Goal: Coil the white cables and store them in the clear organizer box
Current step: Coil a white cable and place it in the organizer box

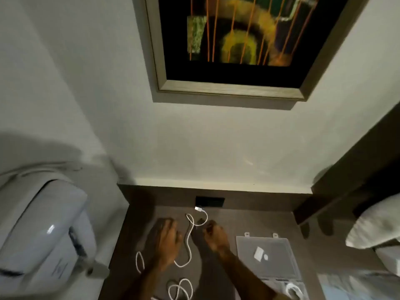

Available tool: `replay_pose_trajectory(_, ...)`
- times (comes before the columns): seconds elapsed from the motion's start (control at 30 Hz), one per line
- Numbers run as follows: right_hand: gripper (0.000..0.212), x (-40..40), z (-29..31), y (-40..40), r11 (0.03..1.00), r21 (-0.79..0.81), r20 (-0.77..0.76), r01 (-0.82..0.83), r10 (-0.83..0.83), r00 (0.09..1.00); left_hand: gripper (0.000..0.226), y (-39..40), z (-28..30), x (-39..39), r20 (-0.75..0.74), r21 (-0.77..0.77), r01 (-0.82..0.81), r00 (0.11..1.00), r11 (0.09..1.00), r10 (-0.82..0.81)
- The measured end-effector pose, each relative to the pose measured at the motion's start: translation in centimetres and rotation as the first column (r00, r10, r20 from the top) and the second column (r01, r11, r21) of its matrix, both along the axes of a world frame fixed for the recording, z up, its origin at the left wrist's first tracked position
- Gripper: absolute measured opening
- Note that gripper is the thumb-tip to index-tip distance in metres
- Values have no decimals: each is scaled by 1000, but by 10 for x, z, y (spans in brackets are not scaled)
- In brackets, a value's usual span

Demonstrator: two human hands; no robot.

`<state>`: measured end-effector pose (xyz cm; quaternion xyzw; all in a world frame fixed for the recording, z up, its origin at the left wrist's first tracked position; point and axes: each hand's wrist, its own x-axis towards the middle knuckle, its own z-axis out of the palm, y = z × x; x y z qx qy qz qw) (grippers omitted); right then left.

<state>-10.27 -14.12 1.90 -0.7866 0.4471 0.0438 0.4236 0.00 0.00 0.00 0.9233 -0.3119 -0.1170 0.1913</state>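
Observation:
A white cable [189,239] snakes across the dark table, its plug end [198,209] lying near the back. My right hand [214,236] is closed on that cable close to the plug end. My left hand [168,241] hovers flat with fingers apart just left of the cable, holding nothing. Another white cable [180,291] lies looped at the table's front, and a small loop [140,262] shows left of my left forearm. The clear organizer box [268,256] lies open to the right, with a coiled white cable [293,291] in its near part.
The dark table [249,219] abuts a wall with a black socket plate [210,202]. A white plastic appliance [43,234] stands off the left edge. A pillow and bedding [376,226] lie to the right. A framed picture [227,40] hangs above.

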Motion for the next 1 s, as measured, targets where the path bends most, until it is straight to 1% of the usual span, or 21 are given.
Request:
replay_pose_trajectory(0.03,28,11,-8,5,998,31,14,48,-49,999,46,8,-7,3,-31,56,-16,999,998,18)
replay_pose_trajectory(0.07,29,21,-14,8,994,47,44,101,-103,994,46,14,-15,6,-62,66,-28,998,997,32)
replay_pose_trajectory(0.1,30,30,-15,12,990,79,59,119,-123,991,47,22,-24,8,-100,50,-49,993,998,54)
replay_pose_trajectory(0.2,31,64,-18,17,971,162,87,175,-191,978,45,35,-41,26,-256,72,-99,960,993,114)
replay_pose_trajectory(0.27,32,81,-20,14,956,193,112,220,-244,963,44,35,-46,39,-281,63,-117,951,991,130)
replay_pose_trajectory(0.37,31,94,-27,10,950,216,64,227,-245,967,45,32,-52,50,-314,-22,-154,939,988,139)
replay_pose_trajectory(0.4,29,95,-27,9,950,223,57,220,-238,969,47,29,-52,52,-336,-55,-175,930,983,147)
replay_pose_trajectory(0.47,27,92,-23,7,954,238,90,180,-206,974,57,19,-51,56,-422,-111,-231,892,967,165)
replay_pose_trajectory(0.53,21,82,-14,5,976,201,153,80,-112,982,71,9,-45,57,-510,-168,-226,853,960,111)
replay_pose_trajectory(0.57,17,77,-8,3,981,192,171,26,-59,983,75,5,-42,56,-528,-210,-195,848,958,57)
replay_pose_trajectory(0.6,17,71,-2,1,978,205,199,-29,-12,980,72,3,-38,55,-519,-266,-149,855,952,-12)
replay_pose_trajectory(0.63,18,65,4,-2,975,205,229,-84,36,973,63,2,-35,53,-492,-325,-116,868,939,-63)
replay_pose_trajectory(0.7,19,52,21,-7,969,174,298,-174,117,947,35,4,-24,47,-457,-417,-124,885,901,-90)
replay_pose_trajectory(0.73,18,47,29,-10,966,163,335,-200,136,932,27,7,-16,43,-469,-443,-129,877,887,-107)
replay_pose_trajectory(0.77,17,44,35,-12,966,148,366,-213,147,919,25,10,-8,39,-487,-468,-125,862,875,-137)
replay_pose_trajectory(0.83,16,38,48,-14,973,93,417,-211,154,896,21,17,8,31,-541,-530,-141,816,836,-205)
replay_pose_trajectory(0.9,15,34,60,-17,983,36,459,-180,143,877,17,25,23,24,-600,-602,-205,754,772,-267)
replay_pose_trajectory(0.97,15,32,68,-20,989,-12,484,-147,134,865,17,33,36,17,-660,-642,-272,671,717,-337)
replay_pose_trajectory(1.0,15,31,72,-20,991,-35,493,-128,129,860,17,37,41,13,-686,-649,-288,623,704,-377)
